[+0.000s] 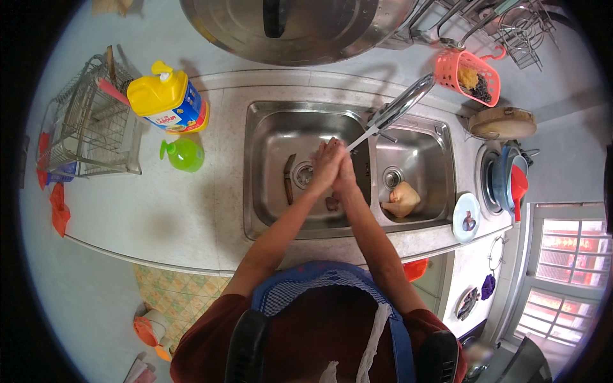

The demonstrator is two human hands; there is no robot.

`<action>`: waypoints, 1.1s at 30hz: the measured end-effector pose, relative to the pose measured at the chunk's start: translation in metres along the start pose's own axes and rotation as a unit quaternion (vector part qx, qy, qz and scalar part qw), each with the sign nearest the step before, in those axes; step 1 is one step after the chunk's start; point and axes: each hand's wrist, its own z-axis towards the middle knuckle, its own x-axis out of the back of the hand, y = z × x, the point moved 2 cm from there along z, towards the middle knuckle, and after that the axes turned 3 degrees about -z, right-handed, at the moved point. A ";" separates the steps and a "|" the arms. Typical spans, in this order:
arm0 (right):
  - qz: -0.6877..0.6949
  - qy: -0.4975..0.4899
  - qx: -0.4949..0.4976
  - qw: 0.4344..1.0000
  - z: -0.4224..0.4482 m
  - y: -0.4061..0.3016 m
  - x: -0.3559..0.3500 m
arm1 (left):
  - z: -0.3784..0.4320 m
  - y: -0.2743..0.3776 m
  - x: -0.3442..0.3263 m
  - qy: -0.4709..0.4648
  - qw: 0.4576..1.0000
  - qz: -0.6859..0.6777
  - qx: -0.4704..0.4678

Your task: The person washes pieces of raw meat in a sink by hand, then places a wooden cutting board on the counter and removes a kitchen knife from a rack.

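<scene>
Under the running tap (pixel 404 101), my left hand (pixel 327 163) and my right hand (pixel 346 176) are pressed together over the left sink basin (pixel 273 124). The water stream (pixel 362 139) meets them near the fingers. Whether anything lies between the palms is hidden. Beside the drain (pixel 303 175), to the left of my hands, is a knife (pixel 288 179) with a wooden handle. A small dark piece of meat (pixel 332 203) lies in the basin below my wrists. The right basin (pixel 421 148) holds a raw chicken leg (pixel 404 198) near its drain.
Left on the counter stand a yellow detergent jug (pixel 165 100), a green pump bottle (pixel 186 154) and a wire dish rack (pixel 91 115). A small plate (pixel 460 203) with dark pieces sits by the right basin. Behind are a pink basket (pixel 493 79) and round wooden board (pixel 503 123).
</scene>
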 end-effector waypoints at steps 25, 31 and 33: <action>-0.693 0.047 0.372 0.616 -0.031 -0.039 -0.025 | 0.006 -0.071 0.004 -0.055 0.782 -0.533 0.317; -0.688 0.071 0.352 0.630 -0.056 -0.012 -0.039 | -0.026 -0.085 0.005 -0.099 0.776 -0.601 0.164; -0.678 0.091 0.404 0.607 -0.062 -0.003 -0.039 | -0.028 -0.091 0.003 -0.131 0.753 -0.630 0.137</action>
